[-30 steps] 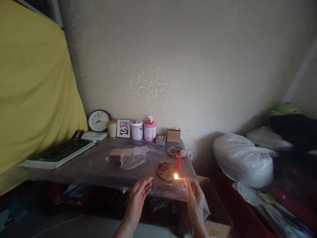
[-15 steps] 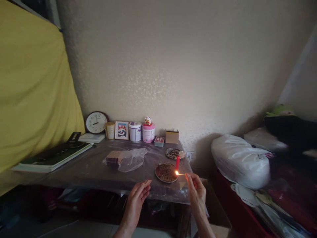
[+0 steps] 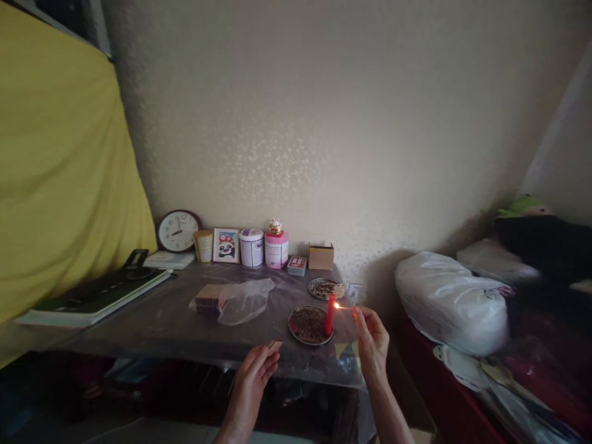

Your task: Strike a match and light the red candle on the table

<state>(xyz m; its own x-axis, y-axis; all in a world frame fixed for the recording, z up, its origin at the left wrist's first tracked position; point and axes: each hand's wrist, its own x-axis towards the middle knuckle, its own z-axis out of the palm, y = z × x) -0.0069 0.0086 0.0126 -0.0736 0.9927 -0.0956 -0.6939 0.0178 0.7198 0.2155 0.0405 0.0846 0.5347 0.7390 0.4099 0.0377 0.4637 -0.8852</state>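
Note:
A burning match (image 3: 346,308) is pinched between the thumb and fingers of my right hand (image 3: 374,342). Its flame glows just right of the top of a red candle (image 3: 330,316). The candle stands upright at the right side of a round, dark-stained plate (image 3: 311,340); whether its wick is lit I cannot tell. My left hand (image 3: 253,376), in front of the table edge, grips a small matchbox (image 3: 274,348), mostly hidden by the fingers. Behind the candle lies a second plate (image 3: 319,296) with several matchsticks on it.
A plastic-covered table (image 3: 185,333) carries a stack of small boxes (image 3: 210,298) in a clear bag, with a large book (image 3: 99,299) at left. Along the wall stand a clock (image 3: 179,231), a framed picture (image 3: 226,245), tins (image 3: 252,248) and a cardboard box (image 3: 320,256). White bags (image 3: 446,302) lie at right.
My right hand has lifted the lit match, moving the flame from in front of the candle's lower part up to the right of its top. The left hand is nearly unmoved.

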